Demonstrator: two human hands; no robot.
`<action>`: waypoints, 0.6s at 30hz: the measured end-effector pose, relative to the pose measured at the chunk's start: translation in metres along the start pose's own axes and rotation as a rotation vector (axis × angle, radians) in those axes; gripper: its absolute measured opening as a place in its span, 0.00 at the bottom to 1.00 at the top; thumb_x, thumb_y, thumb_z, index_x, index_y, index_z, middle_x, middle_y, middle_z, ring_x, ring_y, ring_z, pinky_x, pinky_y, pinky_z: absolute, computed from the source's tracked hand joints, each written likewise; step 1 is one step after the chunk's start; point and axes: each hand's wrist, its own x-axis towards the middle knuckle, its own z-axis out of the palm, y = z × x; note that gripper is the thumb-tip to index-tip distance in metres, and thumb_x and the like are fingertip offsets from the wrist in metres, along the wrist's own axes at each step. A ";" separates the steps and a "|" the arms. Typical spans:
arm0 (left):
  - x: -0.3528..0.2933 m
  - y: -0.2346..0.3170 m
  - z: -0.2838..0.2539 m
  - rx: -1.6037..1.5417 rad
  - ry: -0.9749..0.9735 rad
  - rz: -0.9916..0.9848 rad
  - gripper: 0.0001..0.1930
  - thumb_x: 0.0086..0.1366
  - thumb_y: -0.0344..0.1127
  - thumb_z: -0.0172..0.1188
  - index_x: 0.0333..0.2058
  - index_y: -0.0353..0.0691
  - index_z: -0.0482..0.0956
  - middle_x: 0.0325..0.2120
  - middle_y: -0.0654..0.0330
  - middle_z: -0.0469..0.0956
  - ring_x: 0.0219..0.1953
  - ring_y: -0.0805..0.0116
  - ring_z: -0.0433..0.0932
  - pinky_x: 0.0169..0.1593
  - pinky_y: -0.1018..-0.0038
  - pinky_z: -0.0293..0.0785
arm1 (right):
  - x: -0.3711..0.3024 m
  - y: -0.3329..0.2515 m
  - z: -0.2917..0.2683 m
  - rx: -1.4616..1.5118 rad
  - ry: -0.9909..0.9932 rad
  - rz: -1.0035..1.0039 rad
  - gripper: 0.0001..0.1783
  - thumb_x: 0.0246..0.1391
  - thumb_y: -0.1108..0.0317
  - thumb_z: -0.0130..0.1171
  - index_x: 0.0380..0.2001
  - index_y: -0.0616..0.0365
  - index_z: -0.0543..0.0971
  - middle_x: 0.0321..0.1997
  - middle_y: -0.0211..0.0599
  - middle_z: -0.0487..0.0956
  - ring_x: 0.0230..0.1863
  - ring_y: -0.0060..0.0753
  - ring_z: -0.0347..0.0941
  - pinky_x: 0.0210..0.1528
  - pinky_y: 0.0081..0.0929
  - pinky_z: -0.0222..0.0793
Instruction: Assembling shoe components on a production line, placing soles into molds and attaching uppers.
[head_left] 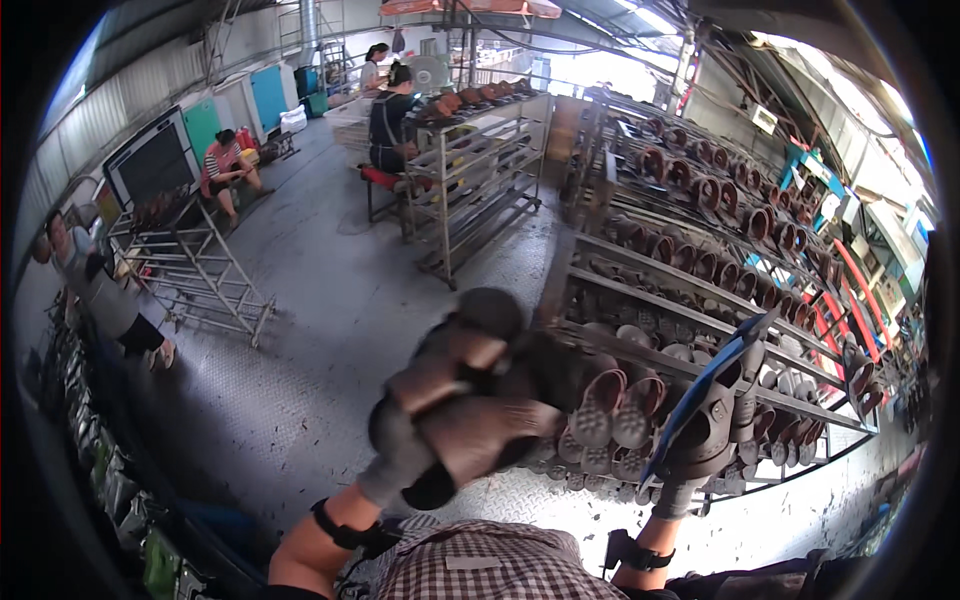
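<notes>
My left hand [393, 455], in a grey glove, is closed on several brown sandals [490, 435] bunched together in front of my body. Motion blurs them, and they hide the fingers. To the right, my gloved right hand [682, 492] grips dark sandals [705, 437] by their lower part, next to the shoe rack. A long, flat blue piece [690, 405] runs along their left side; whether it is a sole or separate I cannot tell. Grey-brown shoes [632, 415] hang in rows on the metal rack [655, 290] between and beyond my hands.
A wheeled metal rack [447, 215] with brown shoes on top stands ahead, with a seated person [388, 125] beside it. Another metal frame [205, 265] is at left, near a standing person [100, 285] and a seated one [225, 170]. Dark piled items [110, 470] line the left edge.
</notes>
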 end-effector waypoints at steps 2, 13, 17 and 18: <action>-0.033 -0.047 -0.076 -0.291 0.259 -0.194 0.15 0.70 0.31 0.57 0.53 0.35 0.78 0.50 0.55 0.79 0.55 0.65 0.77 0.61 0.67 0.72 | -0.029 0.019 0.035 0.014 -0.217 0.253 0.35 0.69 0.43 0.40 0.63 0.62 0.69 0.62 0.45 0.74 0.64 0.44 0.71 0.67 0.41 0.67; -0.308 -0.170 -0.356 -0.054 1.235 -0.495 0.16 0.65 0.29 0.61 0.49 0.32 0.71 0.45 0.58 0.74 0.41 0.68 0.75 0.40 0.71 0.77 | -0.264 0.176 0.304 -0.343 -1.164 -0.040 0.20 0.60 0.70 0.60 0.55 0.58 0.75 0.54 0.30 0.78 0.53 0.22 0.74 0.55 0.29 0.74; -0.411 -0.179 -0.422 -0.284 1.394 -0.633 0.10 0.72 0.31 0.51 0.47 0.37 0.77 0.42 0.59 0.78 0.42 0.65 0.78 0.45 0.69 0.77 | -0.345 0.290 0.346 -0.416 -1.311 0.198 0.16 0.56 0.73 0.62 0.48 0.56 0.77 0.41 0.27 0.80 0.45 0.20 0.74 0.47 0.23 0.72; -0.420 -0.161 -0.414 -0.292 1.422 -0.641 0.10 0.72 0.31 0.51 0.47 0.37 0.77 0.42 0.58 0.78 0.41 0.65 0.78 0.45 0.69 0.77 | -0.364 0.320 0.347 -0.463 -1.374 0.208 0.13 0.57 0.74 0.61 0.45 0.57 0.77 0.39 0.27 0.79 0.43 0.21 0.74 0.46 0.24 0.72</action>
